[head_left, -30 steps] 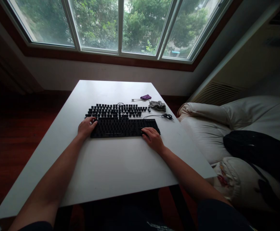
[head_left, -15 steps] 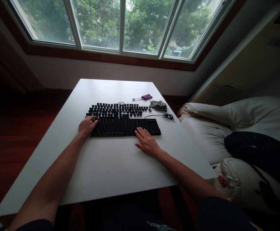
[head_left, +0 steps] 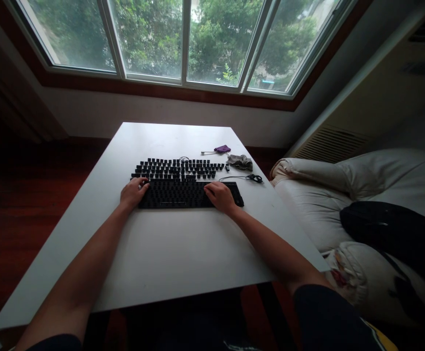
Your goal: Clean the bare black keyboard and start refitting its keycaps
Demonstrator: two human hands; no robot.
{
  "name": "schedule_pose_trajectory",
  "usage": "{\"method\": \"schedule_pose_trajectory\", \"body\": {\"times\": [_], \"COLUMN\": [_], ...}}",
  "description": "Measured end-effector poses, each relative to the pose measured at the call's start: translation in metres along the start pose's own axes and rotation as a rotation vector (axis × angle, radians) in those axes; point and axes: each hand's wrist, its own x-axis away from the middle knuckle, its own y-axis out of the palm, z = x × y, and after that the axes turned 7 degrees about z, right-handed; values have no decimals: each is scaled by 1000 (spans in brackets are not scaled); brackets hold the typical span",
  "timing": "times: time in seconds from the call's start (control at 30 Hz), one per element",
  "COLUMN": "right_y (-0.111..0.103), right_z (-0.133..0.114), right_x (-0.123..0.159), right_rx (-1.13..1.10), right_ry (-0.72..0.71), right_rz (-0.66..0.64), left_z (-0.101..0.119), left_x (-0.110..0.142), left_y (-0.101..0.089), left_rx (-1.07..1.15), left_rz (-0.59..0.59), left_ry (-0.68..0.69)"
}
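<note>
A black keyboard (head_left: 183, 194) lies across the middle of the white table (head_left: 168, 253). Just beyond it, loose black keycaps (head_left: 178, 168) are laid out in rows. My left hand (head_left: 132, 192) grips the keyboard's left end, thumb on top and fingers curled around the edge. My right hand (head_left: 219, 195) rests on the right part of the keyboard with its fingers bent down and pointing left. Whatever is under its fingertips is hidden.
A purple cloth (head_left: 222, 148) and a grey cloth (head_left: 239, 161) lie at the table's far right, with a black cable (head_left: 252, 178) beside the keyboard. A white cushioned seat (head_left: 344, 195) carrying a dark bag (head_left: 391, 229) stands right of the table. Windows fill the far wall.
My right hand left the keyboard's right end, lay flat on the table in front of it, then moved up onto the keys with its fingers curled. My left hand stayed put.
</note>
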Motion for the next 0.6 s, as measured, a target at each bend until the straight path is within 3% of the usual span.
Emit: {"method": "schedule_pose_trajectory", "body": {"times": [0.13, 0.27, 0.6], "right_y": [18, 36, 57], "right_z": [2, 1, -3], "right_x": [-48, -79, -92], "right_rx": [53, 164, 280], "right_ry": [107, 208, 367], "right_rz": [-59, -183, -274], "left_z": [0, 1, -4], "left_x": [-1, -2, -2], "left_y": [0, -1, 0], "left_rx": [4, 17, 40], "left_rz": [6, 1, 21], "left_ry": [1, -1, 20]}}
